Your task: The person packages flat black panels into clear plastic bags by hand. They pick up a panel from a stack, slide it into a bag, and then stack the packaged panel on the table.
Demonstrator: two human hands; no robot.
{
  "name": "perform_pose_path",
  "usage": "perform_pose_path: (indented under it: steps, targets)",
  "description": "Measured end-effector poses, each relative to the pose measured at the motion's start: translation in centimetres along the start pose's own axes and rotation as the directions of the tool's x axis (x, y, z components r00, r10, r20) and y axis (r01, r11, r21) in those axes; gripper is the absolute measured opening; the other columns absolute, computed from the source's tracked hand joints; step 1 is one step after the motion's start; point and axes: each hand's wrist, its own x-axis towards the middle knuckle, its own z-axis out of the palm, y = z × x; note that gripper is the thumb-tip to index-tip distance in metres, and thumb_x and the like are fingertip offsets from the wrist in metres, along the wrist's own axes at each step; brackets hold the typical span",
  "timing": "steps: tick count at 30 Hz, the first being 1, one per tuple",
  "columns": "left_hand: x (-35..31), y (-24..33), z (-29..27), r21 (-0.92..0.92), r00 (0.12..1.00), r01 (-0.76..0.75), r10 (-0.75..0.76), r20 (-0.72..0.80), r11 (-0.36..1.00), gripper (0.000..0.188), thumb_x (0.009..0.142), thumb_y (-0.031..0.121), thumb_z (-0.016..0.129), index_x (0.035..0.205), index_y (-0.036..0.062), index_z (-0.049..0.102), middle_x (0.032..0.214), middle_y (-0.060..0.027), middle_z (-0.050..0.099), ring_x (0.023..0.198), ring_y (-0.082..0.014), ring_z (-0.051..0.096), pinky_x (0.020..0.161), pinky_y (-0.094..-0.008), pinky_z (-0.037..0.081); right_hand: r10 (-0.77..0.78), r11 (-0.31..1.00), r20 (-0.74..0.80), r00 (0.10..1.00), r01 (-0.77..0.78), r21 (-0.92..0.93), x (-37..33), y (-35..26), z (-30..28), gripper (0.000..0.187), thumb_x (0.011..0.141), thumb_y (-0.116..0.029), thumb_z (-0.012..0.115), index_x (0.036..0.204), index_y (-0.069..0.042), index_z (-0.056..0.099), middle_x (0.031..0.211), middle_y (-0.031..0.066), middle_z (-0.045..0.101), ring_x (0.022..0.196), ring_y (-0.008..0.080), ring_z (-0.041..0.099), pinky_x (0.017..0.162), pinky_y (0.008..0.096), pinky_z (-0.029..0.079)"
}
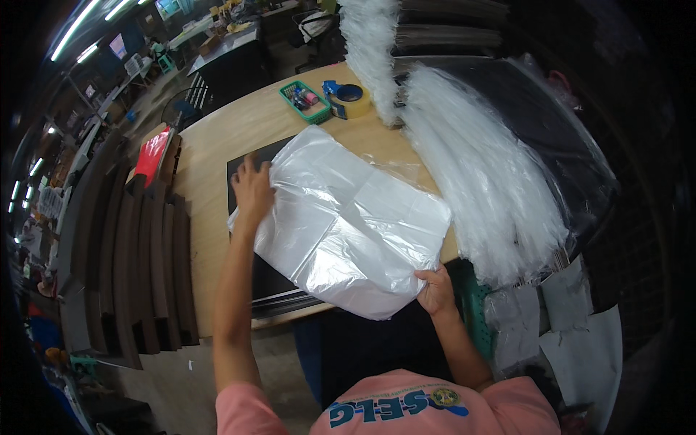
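Note:
A translucent white plastic bag (348,217) lies spread and wrinkled across black flat boards (279,279) on the table. Its lower right corner is pinched in my right hand (436,291), thumb on top, beside the table's near edge. My left hand (253,191) rests at the bag's left edge, over the black board, with its fingers bent and spread apart. Film also shows beside my left wrist. The bag covers much of the boards, so only their left and near edges show.
A wooden table (210,167) carries a green basket (304,100) of small items and a tape dispenser (348,96) at the back. Brown-black boards (145,268) stand in a row at left. A heap of clear plastic bags (486,174) fills the right. Grey sheets (580,348) hang lower right.

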Motion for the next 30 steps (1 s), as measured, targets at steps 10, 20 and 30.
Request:
perform_pose_path:
  steps: [10,20,30]
  targets:
    - [-12.1,24.9,-1.3,-0.618,0.976,0.051,0.092,0.197,0.784,0.021,0.071,0.012,0.076,0.082,0.0000,0.063,0.104,-0.0151,0.049,0.080,-0.0286,0.061,0.066,-0.0367,0.051,-0.063,0.943,0.267,0.961,-0.030,0.332,-1.0,-1.2,1.9,0.080,0.093,-0.062,0.024,0.140,0.003,0.027,0.139,0.0169,0.039,0.128,0.0294,0.038,0.108,0.0427,0.027]
    - [-11.6,23.1,0.4,-0.775,0.951,0.142,0.133,0.280,0.616,0.017,0.078,0.007,0.069,0.087,-0.0045,0.061,0.102,-0.0132,0.051,0.079,-0.0243,0.061,0.065,-0.0331,0.050,-0.054,0.998,0.241,0.969,0.054,0.007,-0.9,-0.8,1.8,0.052,0.089,-0.007,0.053,0.136,0.002,0.033,0.131,0.0157,0.047,0.120,0.0262,0.048,0.105,0.0388,0.035]
    - [-0.7,4.7,-3.9,-0.877,0.888,0.431,0.076,0.454,0.212,0.016,0.088,0.015,0.061,0.097,0.0020,0.062,0.088,-0.0055,0.061,0.082,-0.0100,0.056,0.070,-0.0242,0.046,-0.070,0.984,-0.050,0.996,0.061,-0.166,-0.3,0.0,0.3,0.045,0.080,0.009,0.052,0.124,0.005,0.046,0.116,0.0145,0.058,0.107,0.0263,0.057,0.096,0.0373,0.044]
